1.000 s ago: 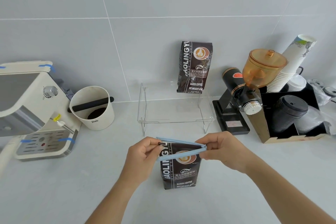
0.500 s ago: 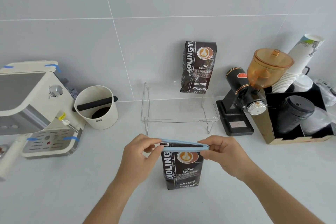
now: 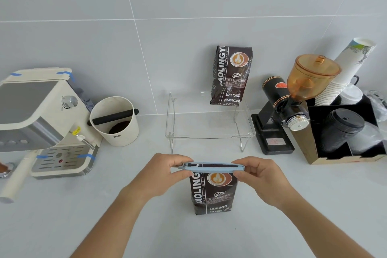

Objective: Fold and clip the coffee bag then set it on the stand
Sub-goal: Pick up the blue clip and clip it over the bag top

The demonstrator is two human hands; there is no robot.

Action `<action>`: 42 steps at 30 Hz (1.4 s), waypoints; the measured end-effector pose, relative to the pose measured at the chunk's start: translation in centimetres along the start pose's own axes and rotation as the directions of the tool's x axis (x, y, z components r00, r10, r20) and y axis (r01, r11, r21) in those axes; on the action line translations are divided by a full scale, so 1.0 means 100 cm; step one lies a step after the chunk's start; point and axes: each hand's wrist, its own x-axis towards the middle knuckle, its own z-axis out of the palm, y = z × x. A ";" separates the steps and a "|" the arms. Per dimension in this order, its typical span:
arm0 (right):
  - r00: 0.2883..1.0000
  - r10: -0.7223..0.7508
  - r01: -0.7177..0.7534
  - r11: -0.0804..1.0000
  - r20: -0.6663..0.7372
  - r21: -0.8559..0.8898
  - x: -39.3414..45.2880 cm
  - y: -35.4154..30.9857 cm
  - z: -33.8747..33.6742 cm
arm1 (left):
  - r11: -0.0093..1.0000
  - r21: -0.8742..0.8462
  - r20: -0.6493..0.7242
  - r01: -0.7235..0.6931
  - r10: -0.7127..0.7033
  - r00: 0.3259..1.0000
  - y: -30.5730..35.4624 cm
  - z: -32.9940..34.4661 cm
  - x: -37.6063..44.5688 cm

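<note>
From the head view, the coffee bag [image 3: 212, 191] stands upright on the bench [image 3: 62, 205], in front of the clear stand [image 3: 209, 130] and apart from it. A pale blue clip [image 3: 211, 168] lies across the bag's folded top. The left hand [image 3: 165, 170] has its grip pinched on the clip's left end; the right hand [image 3: 258, 175] pinches the right end. A second coffee bag [image 3: 231, 75] sits upright on the stand, against the wall.
</note>
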 end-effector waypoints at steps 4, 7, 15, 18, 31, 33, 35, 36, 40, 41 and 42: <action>0.995 -0.089 0.076 0.970 -0.044 -0.233 -0.006 -0.003 0.002 | 0.999 -0.017 0.010 -0.038 0.038 0.999 0.000 0.000 0.000; 0.986 -0.154 0.123 0.925 -0.058 -0.358 -0.008 -0.003 0.000 | 0.998 -0.009 0.009 -0.061 0.061 0.998 -0.001 0.000 0.000; 0.962 -0.266 0.194 0.818 -0.057 -0.541 -0.012 -0.001 0.001 | 0.996 0.015 0.004 -0.087 0.087 0.996 0.002 0.004 -0.005; 0.956 -0.289 0.216 0.806 -0.048 -0.551 -0.014 0.000 0.001 | 0.996 0.031 0.004 -0.085 0.085 0.996 0.002 0.003 -0.006; 0.990 -0.135 0.119 0.947 -0.032 -0.297 -0.006 0.013 -0.001 | 0.946 -0.324 -0.032 0.026 -0.038 0.999 -0.014 0.026 -0.009; 0.999 -0.047 0.045 0.960 0.000 -0.276 -0.004 0.027 -0.001 | 0.922 -0.380 -0.002 0.074 -0.080 0.997 -0.018 0.036 -0.011; 1.000 0.008 -0.001 0.964 0.028 -0.265 -0.003 0.040 0.000 | 0.898 -0.427 0.025 0.107 -0.107 0.994 -0.023 0.046 -0.013; 0.999 0.029 -0.018 0.965 0.038 -0.262 -0.004 0.046 0.001 | 0.889 -0.443 0.034 0.114 -0.110 0.993 -0.026 0.052 -0.013; 0.998 0.056 -0.044 0.967 0.043 -0.250 -0.003 0.073 0.007 | 0.880 -0.452 0.030 0.144 -0.146 0.989 -0.036 0.066 -0.014; 0.997 0.062 -0.050 0.967 0.037 -0.250 -0.003 0.079 0.008 | 0.888 -0.436 0.033 0.148 -0.149 0.988 -0.038 0.070 -0.014; 0.997 0.073 -0.062 0.966 0.036 -0.252 -0.004 0.084 0.009 | 0.891 -0.426 0.043 0.155 -0.152 0.988 -0.040 0.074 -0.015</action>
